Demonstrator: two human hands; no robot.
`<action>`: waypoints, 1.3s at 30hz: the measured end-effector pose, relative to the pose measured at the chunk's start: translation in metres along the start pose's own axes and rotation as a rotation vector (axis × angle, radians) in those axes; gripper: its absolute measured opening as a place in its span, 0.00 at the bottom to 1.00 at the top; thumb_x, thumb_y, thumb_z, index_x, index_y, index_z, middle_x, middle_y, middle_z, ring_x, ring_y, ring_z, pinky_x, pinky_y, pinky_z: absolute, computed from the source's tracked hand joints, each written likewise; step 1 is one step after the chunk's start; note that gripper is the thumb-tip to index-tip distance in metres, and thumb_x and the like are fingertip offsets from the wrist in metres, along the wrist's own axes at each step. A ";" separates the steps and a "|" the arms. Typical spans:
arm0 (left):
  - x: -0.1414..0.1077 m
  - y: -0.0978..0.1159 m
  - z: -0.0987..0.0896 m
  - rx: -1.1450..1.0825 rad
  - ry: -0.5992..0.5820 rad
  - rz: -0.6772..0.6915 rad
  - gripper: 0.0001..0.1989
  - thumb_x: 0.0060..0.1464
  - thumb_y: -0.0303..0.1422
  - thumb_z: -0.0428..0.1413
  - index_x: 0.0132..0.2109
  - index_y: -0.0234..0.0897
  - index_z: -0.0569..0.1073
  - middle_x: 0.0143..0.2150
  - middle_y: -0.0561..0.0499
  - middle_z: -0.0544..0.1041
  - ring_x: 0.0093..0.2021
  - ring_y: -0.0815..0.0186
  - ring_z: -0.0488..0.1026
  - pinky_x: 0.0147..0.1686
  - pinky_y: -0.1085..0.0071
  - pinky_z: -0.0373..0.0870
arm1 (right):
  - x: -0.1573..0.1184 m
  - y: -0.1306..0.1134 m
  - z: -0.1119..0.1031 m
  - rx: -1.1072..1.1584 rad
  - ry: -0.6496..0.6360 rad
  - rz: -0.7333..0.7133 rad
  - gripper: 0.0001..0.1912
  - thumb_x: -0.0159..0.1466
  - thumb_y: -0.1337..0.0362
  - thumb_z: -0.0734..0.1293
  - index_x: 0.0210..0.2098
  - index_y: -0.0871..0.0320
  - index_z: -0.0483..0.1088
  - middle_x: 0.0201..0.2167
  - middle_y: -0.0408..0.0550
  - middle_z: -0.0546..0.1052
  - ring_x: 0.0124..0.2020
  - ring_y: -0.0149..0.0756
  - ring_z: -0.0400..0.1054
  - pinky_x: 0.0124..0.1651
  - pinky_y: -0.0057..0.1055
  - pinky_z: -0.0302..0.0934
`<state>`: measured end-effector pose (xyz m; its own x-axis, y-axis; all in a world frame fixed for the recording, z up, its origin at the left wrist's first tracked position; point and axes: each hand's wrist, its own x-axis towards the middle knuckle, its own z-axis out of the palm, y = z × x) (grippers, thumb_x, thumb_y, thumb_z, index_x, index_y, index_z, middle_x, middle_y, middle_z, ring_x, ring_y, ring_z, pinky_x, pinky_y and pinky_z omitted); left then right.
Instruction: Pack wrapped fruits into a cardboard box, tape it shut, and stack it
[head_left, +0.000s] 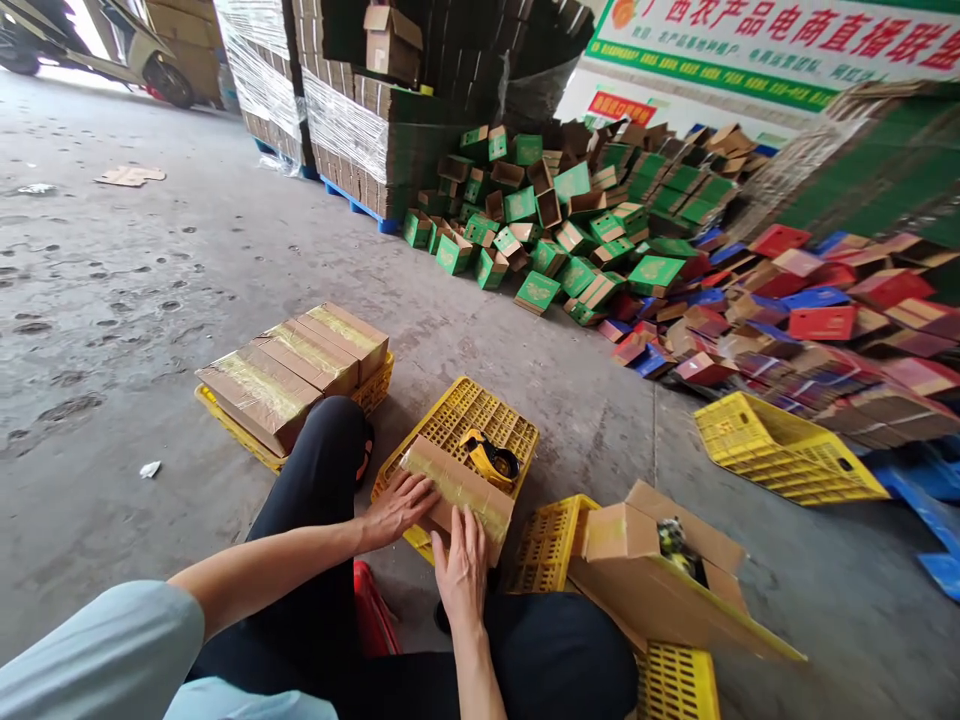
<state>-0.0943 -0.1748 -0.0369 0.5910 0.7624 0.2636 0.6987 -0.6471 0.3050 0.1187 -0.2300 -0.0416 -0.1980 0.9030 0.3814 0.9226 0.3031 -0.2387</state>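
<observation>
So the place is a warehouse with a grey concrete floor [225, 230], and there's a huge messy heap of green boxes [537, 292] and red and blue boxes [821, 322] at the back. Down at knee level, a taped carton [456, 482] sits on a yellow crate [442, 412], on the side closer to the person. The left hand [401, 505] lies palm down at one end, fingers spread and not gripping. The right hand [463, 560] rests on the near edge with fingers fairly straight, not clenched either. Can't tell if its thumb is hooked underneath.

What could go wrong? With both hands just lying on it, a hard push could skid the carton forward into the tape dispenser [491, 462] right behind it and knock that off the crate. Leaning too hard might dent the cardboard, and uneven pressure could leave the tape wrinkled and lifting.

The one I'd watch is the open carton [652, 600] by the right knee: it's tilted, so a bump could tip its stuff out. Same with the left knee and the three taped cartons [296, 358], one careless swing could shove them
</observation>
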 end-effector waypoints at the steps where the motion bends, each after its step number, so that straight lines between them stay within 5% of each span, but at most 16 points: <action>1: 0.000 0.001 0.001 0.023 -0.013 -0.010 0.27 0.70 0.28 0.46 0.73 0.42 0.59 0.71 0.40 0.65 0.70 0.50 0.60 0.70 0.46 0.51 | 0.002 0.000 0.003 -0.010 -0.005 -0.011 0.32 0.75 0.47 0.56 0.70 0.60 0.60 0.67 0.62 0.67 0.67 0.54 0.59 0.66 0.51 0.59; 9: 0.005 0.008 -0.014 0.037 -0.188 -0.029 0.35 0.64 0.34 0.55 0.74 0.37 0.56 0.74 0.35 0.60 0.73 0.43 0.56 0.70 0.36 0.46 | 0.006 0.002 0.011 -0.116 -0.088 -0.020 0.36 0.72 0.47 0.60 0.73 0.57 0.56 0.67 0.64 0.64 0.64 0.60 0.59 0.66 0.57 0.56; 17: 0.011 0.020 -0.031 0.059 -0.309 -0.106 0.45 0.53 0.36 0.65 0.74 0.37 0.57 0.75 0.32 0.56 0.74 0.39 0.53 0.69 0.34 0.46 | 0.015 -0.008 0.006 -0.164 -0.167 -0.010 0.33 0.70 0.56 0.62 0.72 0.59 0.59 0.65 0.64 0.66 0.62 0.58 0.61 0.65 0.54 0.57; 22: 0.006 0.022 -0.030 0.034 -0.250 -0.139 0.39 0.58 0.34 0.62 0.73 0.38 0.59 0.74 0.34 0.60 0.73 0.42 0.55 0.69 0.38 0.52 | 0.007 -0.020 0.010 -0.139 -0.087 0.060 0.31 0.71 0.61 0.59 0.72 0.58 0.59 0.67 0.63 0.66 0.66 0.56 0.57 0.67 0.54 0.53; 28: -0.001 0.011 -0.017 -0.047 -0.094 -0.269 0.34 0.62 0.39 0.60 0.71 0.33 0.64 0.74 0.33 0.59 0.75 0.45 0.55 0.70 0.49 0.58 | -0.003 -0.032 0.019 -0.083 -0.042 0.176 0.30 0.75 0.55 0.51 0.70 0.60 0.63 0.70 0.63 0.65 0.70 0.59 0.55 0.69 0.61 0.51; 32: 0.000 0.009 -0.006 -0.043 -0.038 -0.343 0.33 0.66 0.44 0.55 0.71 0.32 0.63 0.76 0.30 0.54 0.76 0.41 0.49 0.69 0.43 0.58 | 0.017 -0.039 0.020 -0.059 -0.110 0.243 0.34 0.76 0.48 0.49 0.69 0.62 0.66 0.71 0.65 0.63 0.72 0.65 0.52 0.68 0.66 0.50; 39: 0.009 0.005 0.001 -0.003 -0.023 -0.332 0.26 0.71 0.35 0.46 0.71 0.30 0.64 0.75 0.34 0.58 0.78 0.48 0.48 0.72 0.48 0.54 | 0.056 -0.043 0.031 0.011 -0.190 0.148 0.34 0.77 0.50 0.46 0.69 0.61 0.66 0.70 0.61 0.66 0.72 0.61 0.55 0.68 0.63 0.53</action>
<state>-0.0846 -0.1712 -0.0339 0.3401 0.9316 0.1284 0.8537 -0.3631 0.3733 0.0580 -0.1834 -0.0377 -0.1203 0.9786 0.1667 0.9429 0.1652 -0.2892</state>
